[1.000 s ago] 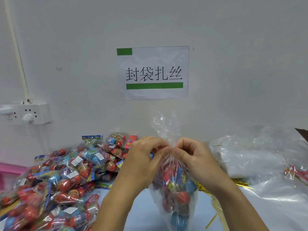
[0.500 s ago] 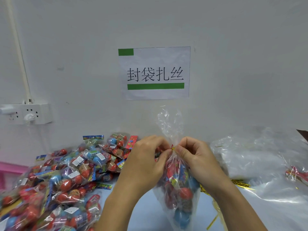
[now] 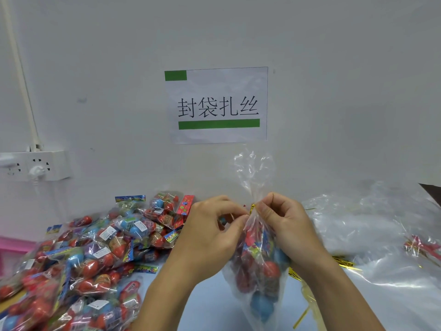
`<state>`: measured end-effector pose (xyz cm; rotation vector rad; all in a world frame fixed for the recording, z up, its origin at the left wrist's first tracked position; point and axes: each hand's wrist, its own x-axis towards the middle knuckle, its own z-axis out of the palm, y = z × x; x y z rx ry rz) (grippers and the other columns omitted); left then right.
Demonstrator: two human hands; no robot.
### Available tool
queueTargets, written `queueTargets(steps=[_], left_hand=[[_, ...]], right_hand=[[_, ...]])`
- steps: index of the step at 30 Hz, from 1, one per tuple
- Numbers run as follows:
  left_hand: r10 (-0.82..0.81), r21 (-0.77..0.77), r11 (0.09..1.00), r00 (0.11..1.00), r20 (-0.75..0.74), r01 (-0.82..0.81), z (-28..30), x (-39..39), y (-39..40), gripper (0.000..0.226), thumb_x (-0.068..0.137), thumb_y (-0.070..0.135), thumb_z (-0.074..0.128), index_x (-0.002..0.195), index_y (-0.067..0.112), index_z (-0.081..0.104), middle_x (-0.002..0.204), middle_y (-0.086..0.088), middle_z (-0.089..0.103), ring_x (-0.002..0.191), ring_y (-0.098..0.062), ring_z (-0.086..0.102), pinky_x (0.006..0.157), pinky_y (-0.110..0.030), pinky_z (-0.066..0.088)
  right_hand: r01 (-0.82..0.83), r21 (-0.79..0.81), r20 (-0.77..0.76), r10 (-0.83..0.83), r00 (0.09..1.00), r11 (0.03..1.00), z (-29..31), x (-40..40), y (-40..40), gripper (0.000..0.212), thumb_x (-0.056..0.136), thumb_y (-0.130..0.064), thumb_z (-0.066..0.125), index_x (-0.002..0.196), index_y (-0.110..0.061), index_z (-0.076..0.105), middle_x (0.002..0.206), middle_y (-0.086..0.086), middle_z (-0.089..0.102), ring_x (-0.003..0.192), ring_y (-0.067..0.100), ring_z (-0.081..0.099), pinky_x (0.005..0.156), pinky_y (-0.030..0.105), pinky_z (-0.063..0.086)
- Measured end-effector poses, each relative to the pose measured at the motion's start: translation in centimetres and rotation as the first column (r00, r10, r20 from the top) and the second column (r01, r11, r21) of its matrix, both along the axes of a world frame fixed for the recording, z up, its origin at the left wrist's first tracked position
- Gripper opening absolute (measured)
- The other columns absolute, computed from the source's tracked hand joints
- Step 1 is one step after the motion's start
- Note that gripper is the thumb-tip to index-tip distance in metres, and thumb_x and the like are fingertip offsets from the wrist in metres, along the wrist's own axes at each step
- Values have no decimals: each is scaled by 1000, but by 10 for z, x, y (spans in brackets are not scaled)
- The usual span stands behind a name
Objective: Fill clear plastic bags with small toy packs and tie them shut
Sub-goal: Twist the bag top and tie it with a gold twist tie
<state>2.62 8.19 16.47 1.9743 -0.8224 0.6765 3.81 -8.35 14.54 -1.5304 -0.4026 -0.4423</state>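
Note:
A clear plastic bag [image 3: 259, 278] stuffed with red and blue toy packs stands upright in the middle, its gathered neck fanning out above. A gold twist tie [image 3: 252, 207] sits at the neck. My left hand [image 3: 210, 232] and my right hand [image 3: 286, 223] both pinch the neck and the tie from either side, fingertips almost meeting. A heap of small toy packs [image 3: 95, 254] covers the table to the left.
Loose gold twist ties [image 3: 343, 262] lie to the right of the bag beside a pile of empty clear bags [image 3: 372, 225]. A power strip [image 3: 35, 166] hangs on the wall at left. A paper sign [image 3: 218, 105] is taped above. A pink tray edge [image 3: 14, 244] shows far left.
The bag's neck has risen a little and its top has fanned out taller. The gold tie has come into view between my fingertips, and my hands have parted slightly.

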Motion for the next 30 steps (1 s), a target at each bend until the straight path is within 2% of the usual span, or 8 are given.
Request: queueTargets(steps=[7,15,20,22,24,26,28,30], left_hand=[[22,-163,986,999,-35,-27,-1,-2,-6,12,90,11,69,86,22,72,73,10,70,70,-8,66,64,-19,52],[-26,-69,997,1000,-14,25,-2,-5,-10,14,92,15,68,89,17,81,89,12,68,89,-6,65,67,-15,48],[-64,-177,984,982,-180,32,-3,-2,-11,13,91,32,67,100,28,76,103,12,65,99,-2,63,79,-18,53],[-41,-239,970,951,-305,-35,-6,1,-10,34,80,55,64,107,35,68,111,13,64,104,-3,62,81,-16,51],[-68,-294,952,874,-482,-89,-12,4,-10,59,66,72,57,115,38,60,121,12,62,109,-4,60,88,-22,51],[-169,-364,923,718,-676,-126,-18,9,-11,65,66,78,54,115,37,61,121,5,65,111,-16,63,98,-43,51],[-351,-457,882,486,-801,-116,-25,14,-11,62,72,79,51,108,32,71,114,-3,72,107,-29,68,95,-53,51],[-590,-603,798,236,-772,23,-31,16,-15,75,79,79,44,119,22,71,119,-12,71,105,-35,68,88,-53,54]], right_hand=[[-37,-9,-26,37,999,999,-3,2,-5,33,100,-12,58,72,-23,71,69,0,69,64,12,65,60,23,52],[-30,70,-38,33,999,997,-2,1,-6,31,99,-12,58,71,-19,70,73,8,69,68,17,66,61,27,54],[6,132,-34,-2,999,991,0,1,-7,32,99,-12,58,70,-16,68,70,9,66,67,21,62,64,31,53],[40,146,-21,-38,999,988,2,1,-10,33,99,-14,58,68,-20,69,71,7,66,68,20,62,65,31,54],[94,171,-10,-94,996,981,2,2,-12,33,100,-16,58,69,-20,69,70,4,66,67,17,62,62,28,53],[144,209,-4,-146,989,967,1,5,-14,29,101,-16,56,73,-14,67,70,5,64,66,17,60,61,29,51],[181,262,0,-187,982,948,0,8,-15,27,102,-15,54,77,-7,61,72,10,60,69,22,55,66,35,47],[219,291,6,-230,973,931,-2,10,-14,28,103,-15,53,76,-10,59,72,8,58,69,21,52,67,37,44]])
